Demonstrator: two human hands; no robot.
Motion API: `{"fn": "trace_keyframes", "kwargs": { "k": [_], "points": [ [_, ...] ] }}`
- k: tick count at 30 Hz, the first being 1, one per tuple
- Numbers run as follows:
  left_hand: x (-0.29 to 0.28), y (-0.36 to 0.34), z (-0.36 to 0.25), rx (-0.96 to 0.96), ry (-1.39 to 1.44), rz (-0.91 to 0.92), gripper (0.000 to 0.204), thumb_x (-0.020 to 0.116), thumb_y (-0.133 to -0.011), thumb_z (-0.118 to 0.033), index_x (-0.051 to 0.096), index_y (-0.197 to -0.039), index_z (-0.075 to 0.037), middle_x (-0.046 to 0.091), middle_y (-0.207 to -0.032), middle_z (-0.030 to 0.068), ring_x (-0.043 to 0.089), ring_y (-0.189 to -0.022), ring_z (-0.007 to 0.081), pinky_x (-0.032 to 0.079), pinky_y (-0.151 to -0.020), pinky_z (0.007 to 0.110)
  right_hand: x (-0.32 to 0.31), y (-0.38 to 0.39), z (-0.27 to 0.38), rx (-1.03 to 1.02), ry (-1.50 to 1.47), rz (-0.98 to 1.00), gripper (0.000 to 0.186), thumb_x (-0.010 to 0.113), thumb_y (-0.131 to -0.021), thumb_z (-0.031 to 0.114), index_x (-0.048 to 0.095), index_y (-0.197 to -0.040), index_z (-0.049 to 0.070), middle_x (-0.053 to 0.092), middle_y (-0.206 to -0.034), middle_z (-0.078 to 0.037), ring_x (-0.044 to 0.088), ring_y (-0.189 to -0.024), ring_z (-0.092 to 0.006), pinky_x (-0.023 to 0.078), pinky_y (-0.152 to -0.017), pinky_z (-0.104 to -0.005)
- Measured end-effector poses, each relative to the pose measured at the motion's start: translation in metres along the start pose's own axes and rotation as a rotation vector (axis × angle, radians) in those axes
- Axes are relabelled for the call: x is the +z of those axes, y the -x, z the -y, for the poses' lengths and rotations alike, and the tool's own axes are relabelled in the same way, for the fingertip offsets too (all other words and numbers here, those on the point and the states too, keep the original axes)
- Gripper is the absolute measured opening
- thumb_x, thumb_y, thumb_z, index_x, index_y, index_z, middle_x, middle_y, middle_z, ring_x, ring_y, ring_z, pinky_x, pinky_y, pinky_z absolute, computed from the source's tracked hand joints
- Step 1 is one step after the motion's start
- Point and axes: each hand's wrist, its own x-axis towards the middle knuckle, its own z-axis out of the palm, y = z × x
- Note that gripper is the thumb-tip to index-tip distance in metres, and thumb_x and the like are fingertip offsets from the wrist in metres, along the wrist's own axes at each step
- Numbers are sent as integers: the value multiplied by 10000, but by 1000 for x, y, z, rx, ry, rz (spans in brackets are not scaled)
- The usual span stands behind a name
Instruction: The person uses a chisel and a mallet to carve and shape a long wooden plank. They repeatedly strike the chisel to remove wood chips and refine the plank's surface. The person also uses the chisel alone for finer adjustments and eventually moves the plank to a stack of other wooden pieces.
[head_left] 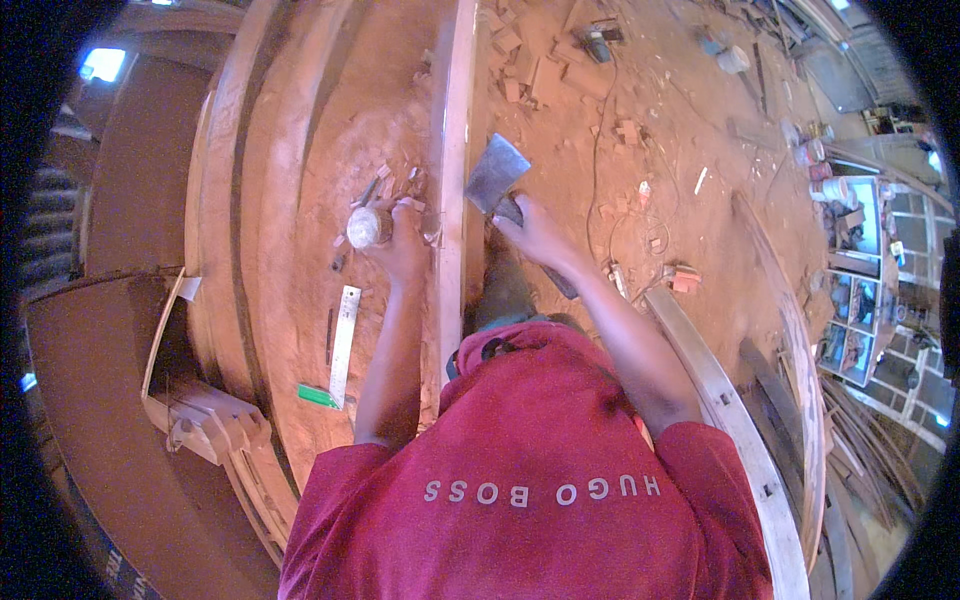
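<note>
My left hand (405, 245) is closed around a stout thing with a round, whitish end (367, 228); its kind I cannot make out. Between my arms a long pale wooden beam (453, 150) runs away from my body, close beside that hand. Right of the beam, my right hand (535, 235) grips a tool with a broad, flat grey metal blade (497, 172) and a dark handle. The blade's left corner overlaps the beam in view; whether it touches, I cannot tell. A try square (343, 345) with a green stock lies left of my left forearm, near a thin dark stick (330, 335).
Long boards (230, 170) lie at the left, near a large brown panel (110, 400). Wood offcuts (520, 75) and a cord (597, 170) are on the dusty ground ahead. Right of me is a metal-grey rail (735, 420); buckets (828, 190) stand farther right.
</note>
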Motion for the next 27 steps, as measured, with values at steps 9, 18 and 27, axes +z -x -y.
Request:
{"fn": "trace_keyframes", "kwargs": {
  "k": [9,18,27],
  "points": [
    [9,5,1,-124,131,31,69,606,-893,-102,572,-923,-50,606,-820,28,568,-700,143,474,-614,323,-23,33,16,-111,-211,-125,370,638,-952,312,558,-1104,-16,604,-686,-98,587,-481,-168,471,-471,-342],
    [22,5,1,-163,89,-97,254,683,-853,-114,531,-1036,-26,613,-925,68,583,-773,156,500,-695,324,-37,48,33,-103,-220,-107,366,638,-944,307,550,-1101,-12,611,-742,-143,620,-610,-228,488,-588,-382],
    [22,0,4,-175,135,-47,225,703,-835,-65,555,-997,-13,625,-901,54,595,-747,139,502,-649,294,-33,49,25,-137,-276,-153,376,632,-953,298,545,-1160,-3,588,-670,-84,597,-515,-164,485,-515,-340]
  ]
}}
